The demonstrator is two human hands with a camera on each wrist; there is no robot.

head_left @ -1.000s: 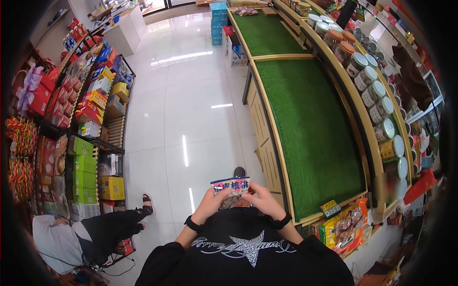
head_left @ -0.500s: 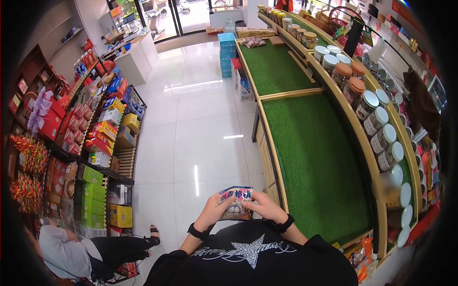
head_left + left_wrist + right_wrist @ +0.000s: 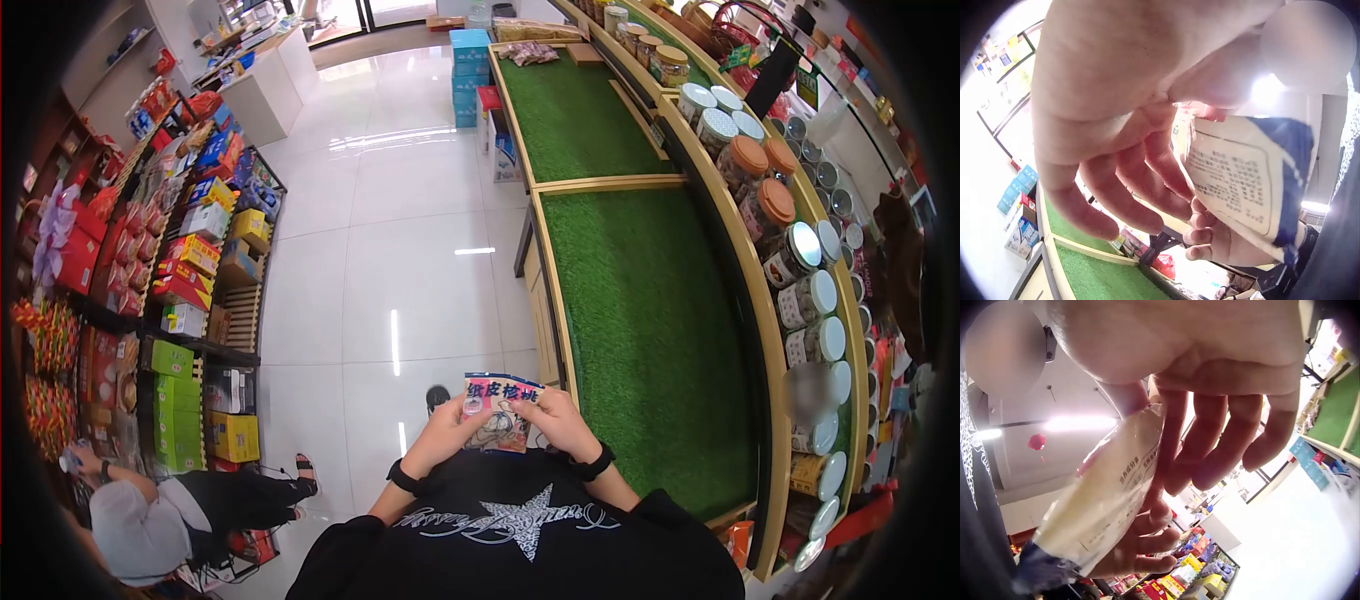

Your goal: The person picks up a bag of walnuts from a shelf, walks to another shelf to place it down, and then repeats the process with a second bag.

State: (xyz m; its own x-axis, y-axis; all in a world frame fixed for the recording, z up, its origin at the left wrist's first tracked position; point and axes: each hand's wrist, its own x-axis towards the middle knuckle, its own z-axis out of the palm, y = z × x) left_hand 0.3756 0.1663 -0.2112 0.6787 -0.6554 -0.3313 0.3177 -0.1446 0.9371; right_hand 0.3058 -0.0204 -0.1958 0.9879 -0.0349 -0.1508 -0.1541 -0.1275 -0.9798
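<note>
In front of my chest I hold a small printed bag of walnuts (image 3: 503, 428), its blue-edged top turned away from me. My left hand (image 3: 447, 434) pinches its left side, thumb on the printed front and fingers behind. On the other side my right hand (image 3: 563, 426) grips it the same way, thumb across the front. The left wrist view shows the bag's pale back (image 3: 1235, 178) with small dark print and a blue end. From the right wrist it appears edge-on, slightly bulging, with the loosely bent fingers (image 3: 1216, 440) behind it.
To the right runs a long wood-framed stand with green turf (image 3: 650, 340), edged by rows of lidded jars (image 3: 808, 298). Shelves of boxed goods (image 3: 180, 400) line the left, where another person (image 3: 140, 525) is. White tiled floor (image 3: 390, 270) lies between, with blue boxes (image 3: 468, 78) farther on.
The head view has tilted up, then partly down again. The bag has turned so its front faces up more fully. Both hands keep hold of it. The other person's arm now reaches forward.
</note>
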